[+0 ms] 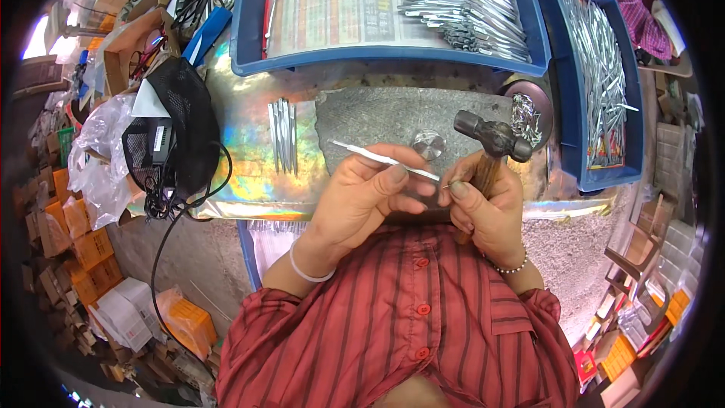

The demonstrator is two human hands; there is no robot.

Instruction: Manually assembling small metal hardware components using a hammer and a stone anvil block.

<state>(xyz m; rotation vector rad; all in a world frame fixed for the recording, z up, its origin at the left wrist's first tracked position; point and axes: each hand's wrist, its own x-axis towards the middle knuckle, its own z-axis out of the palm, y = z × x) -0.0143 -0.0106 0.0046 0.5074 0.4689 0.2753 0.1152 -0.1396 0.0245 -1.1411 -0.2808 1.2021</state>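
My left hand (359,193) pinches a slim, pointed silver metal strip (384,159) between thumb and fingers, its right end angled toward my right hand. The handle of a ball-peen hammer (491,134) lies in my right hand (491,208), with the head up and away from me. That hand's thumb and forefinger also pinch something thin and small, too fine to name. Beyond the hands is a grey slab (362,117) bearing a shiny round metal disc (429,144). Several similar pointed strips (283,136) lie side by side left of the slab.
A round bowl (545,98) holds small metal bits. Blue trays (362,59) (572,113) with many silver strips stand behind and right. A black mesh bag (185,98) with cables sits left. Boxes crowd the floor; another person's checked sleeve (642,19) shows far right.
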